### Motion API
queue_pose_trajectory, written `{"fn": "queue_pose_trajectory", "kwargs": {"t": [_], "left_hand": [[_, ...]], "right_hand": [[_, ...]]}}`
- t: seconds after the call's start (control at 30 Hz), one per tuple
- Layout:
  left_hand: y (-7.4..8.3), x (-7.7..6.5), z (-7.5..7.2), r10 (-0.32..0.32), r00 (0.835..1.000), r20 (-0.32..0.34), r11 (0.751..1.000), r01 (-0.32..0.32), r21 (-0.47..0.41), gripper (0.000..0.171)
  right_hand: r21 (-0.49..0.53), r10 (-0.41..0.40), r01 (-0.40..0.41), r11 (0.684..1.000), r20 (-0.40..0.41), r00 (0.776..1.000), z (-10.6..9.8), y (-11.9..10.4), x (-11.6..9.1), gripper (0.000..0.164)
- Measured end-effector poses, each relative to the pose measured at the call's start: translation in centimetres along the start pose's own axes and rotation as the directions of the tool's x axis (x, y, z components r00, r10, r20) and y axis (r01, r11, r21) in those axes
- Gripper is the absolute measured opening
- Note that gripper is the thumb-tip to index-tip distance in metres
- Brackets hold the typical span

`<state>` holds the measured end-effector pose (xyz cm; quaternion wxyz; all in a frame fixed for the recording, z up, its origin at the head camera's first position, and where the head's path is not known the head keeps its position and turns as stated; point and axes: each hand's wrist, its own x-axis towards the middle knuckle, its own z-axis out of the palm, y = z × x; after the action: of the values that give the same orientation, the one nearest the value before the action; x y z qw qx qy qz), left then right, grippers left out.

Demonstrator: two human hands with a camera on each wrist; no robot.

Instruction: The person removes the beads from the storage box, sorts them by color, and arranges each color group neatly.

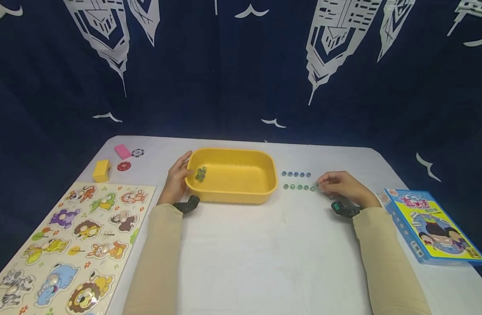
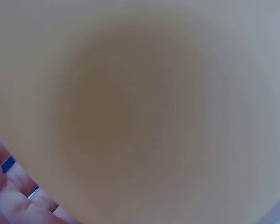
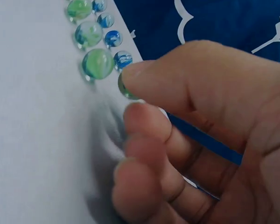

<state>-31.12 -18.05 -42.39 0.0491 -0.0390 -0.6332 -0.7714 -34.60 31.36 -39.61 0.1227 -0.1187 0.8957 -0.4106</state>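
My left hand point(image 1: 174, 181) holds the left end of a yellow plastic tray point(image 1: 241, 175), thumb over the rim. Inside the tray, several glass marbles point(image 1: 200, 176) are gathered at its left end. To the right of it lie a row of blue marbles point(image 1: 296, 174) and, nearer me, a row of green marbles point(image 1: 300, 187). At the right end of the green row, my right hand point(image 1: 343, 186) pinches a green marble point(image 3: 125, 87) between thumb and forefinger. A blurred tan surface point(image 2: 130, 112) covers most of the left wrist view, with fingers at the lower left.
An animal puzzle board point(image 1: 79, 240) lies at the left. Behind it are a yellow block point(image 1: 101, 170), a pink block point(image 1: 122, 152), a red chip point(image 1: 124, 166) and a black-and-white chip point(image 1: 138, 152). A blue and yellow box point(image 1: 434, 227) stands beyond the right forearm.
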Motion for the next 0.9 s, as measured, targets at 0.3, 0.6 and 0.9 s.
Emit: {"fn": "queue_pose_trajectory", "kwargs": {"t": [0.3,0.6,0.9], "left_hand": [[0.0,0.0,0.0,-0.008,1.000,-0.004,1.000,0.008,-0.004,0.073],[0.0,0.0,-0.1,-0.005,1.000,-0.011,1.000,0.004,-0.016,0.073],[-0.1,0.1,-0.1,0.003,1.000,-0.002,1.000,-0.003,-0.020,0.073]], "right_hand": [[-0.030,0.029,-0.029,0.999,-0.014,0.999,0.2,0.2,0.2,0.036],[-0.055,-0.146,0.141,0.989,-0.102,0.984,0.4,-3.9,0.4,0.030],[-0.064,-0.347,0.349,0.935,0.035,0.937,4.7,-11.8,1.2,0.019]]}}
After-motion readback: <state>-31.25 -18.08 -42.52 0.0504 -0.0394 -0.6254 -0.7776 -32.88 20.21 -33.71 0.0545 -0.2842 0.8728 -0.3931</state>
